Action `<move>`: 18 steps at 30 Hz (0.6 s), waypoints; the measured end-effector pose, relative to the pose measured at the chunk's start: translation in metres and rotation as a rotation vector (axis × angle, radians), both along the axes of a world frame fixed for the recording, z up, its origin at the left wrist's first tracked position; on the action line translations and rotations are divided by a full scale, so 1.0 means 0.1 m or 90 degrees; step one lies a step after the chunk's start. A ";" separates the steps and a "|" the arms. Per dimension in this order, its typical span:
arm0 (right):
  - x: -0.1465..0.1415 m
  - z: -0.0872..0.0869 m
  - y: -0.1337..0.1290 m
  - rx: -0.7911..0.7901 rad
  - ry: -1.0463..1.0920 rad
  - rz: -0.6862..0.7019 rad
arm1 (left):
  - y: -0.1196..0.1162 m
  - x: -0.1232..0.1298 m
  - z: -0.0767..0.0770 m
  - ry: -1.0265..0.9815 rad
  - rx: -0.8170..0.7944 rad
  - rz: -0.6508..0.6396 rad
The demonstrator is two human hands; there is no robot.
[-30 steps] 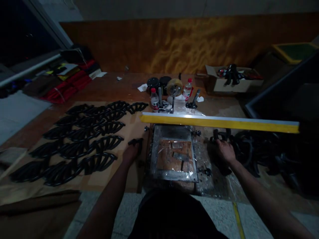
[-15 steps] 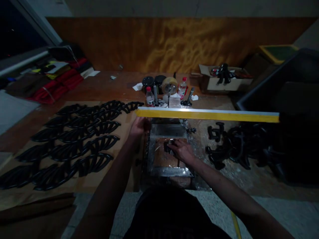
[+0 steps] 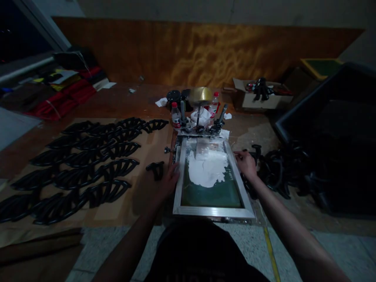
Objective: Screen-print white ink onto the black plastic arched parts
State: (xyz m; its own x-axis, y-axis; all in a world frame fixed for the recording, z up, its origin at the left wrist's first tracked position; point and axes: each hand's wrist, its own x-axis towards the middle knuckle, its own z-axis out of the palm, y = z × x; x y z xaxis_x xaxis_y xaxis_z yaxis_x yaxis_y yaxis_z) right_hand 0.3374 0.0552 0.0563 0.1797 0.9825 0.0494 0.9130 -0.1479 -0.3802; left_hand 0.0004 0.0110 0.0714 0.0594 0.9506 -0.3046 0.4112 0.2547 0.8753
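Observation:
A metal-framed screen [image 3: 214, 212] lies flat in front of me, with white paste [image 3: 207, 168] spread over its green mesh. My left hand [image 3: 171, 178] is at the frame's left side, its fingers apart and nothing seen in them. A single black curved part [image 3: 156, 170] lies on the cardboard just left of that hand. By the frame's right side is my right hand [image 3: 246, 163], fingers curled together; whether they hold anything is too dark to tell. Behind the screen stands its hinge clamp [image 3: 199, 129].
Rows of black parts [image 3: 96, 168] cover cardboard on the left. A heap of black parts [image 3: 282, 168] lies right, beside a large dark bin [image 3: 329, 117]. Red-capped bottles [image 3: 175, 115], black jars [image 3: 173, 96] and an open carton [image 3: 258, 101] stand behind.
The screen frame has swung down from its raised, edge-on position. My left hand has moved down; my right hand has moved right, off the board. A black part now lies left of my left hand.

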 end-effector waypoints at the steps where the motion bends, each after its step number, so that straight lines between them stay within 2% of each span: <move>1: -0.06 0.07 0.10 0.031 -0.008 0.014 | -0.02 0.01 -0.11 0.004 -0.012 0.000; 4: -0.48 0.26 0.37 0.104 -0.054 0.159 | -0.01 0.04 -0.42 0.024 -0.009 -0.020; 6: -0.80 0.34 0.42 0.043 -0.093 0.262 | 0.03 0.03 -0.58 0.025 0.006 -0.036; 9: -1.06 0.32 0.23 -0.101 -0.143 0.356 | 0.05 0.01 -0.70 0.008 0.038 -0.044; 11: -1.04 0.25 -0.01 -0.120 -0.168 0.433 | 0.05 0.00 -0.73 0.000 0.046 -0.044; 13: -0.94 0.21 -0.22 -0.095 -0.169 0.548 | 0.04 0.00 -0.74 0.005 0.040 -0.040; 15: -0.83 0.21 -0.30 -0.082 -0.145 0.655 | 0.03 0.00 -0.74 0.011 0.034 -0.036; 16: -0.80 0.22 -0.30 -0.087 -0.130 0.681 | 0.03 0.00 -0.74 0.012 0.033 -0.035; 18: -0.79 0.23 -0.25 -0.085 -0.112 0.661 | 0.03 0.00 -0.74 0.009 0.041 -0.034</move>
State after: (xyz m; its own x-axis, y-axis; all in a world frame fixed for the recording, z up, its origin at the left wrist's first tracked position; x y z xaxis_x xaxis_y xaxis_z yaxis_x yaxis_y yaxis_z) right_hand 0.2585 0.0303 0.0790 -0.7500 0.6493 -0.1263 0.6559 0.7052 -0.2694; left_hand 0.0005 0.0141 -0.0028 0.1073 0.9638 -0.2442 0.4352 0.1753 0.8831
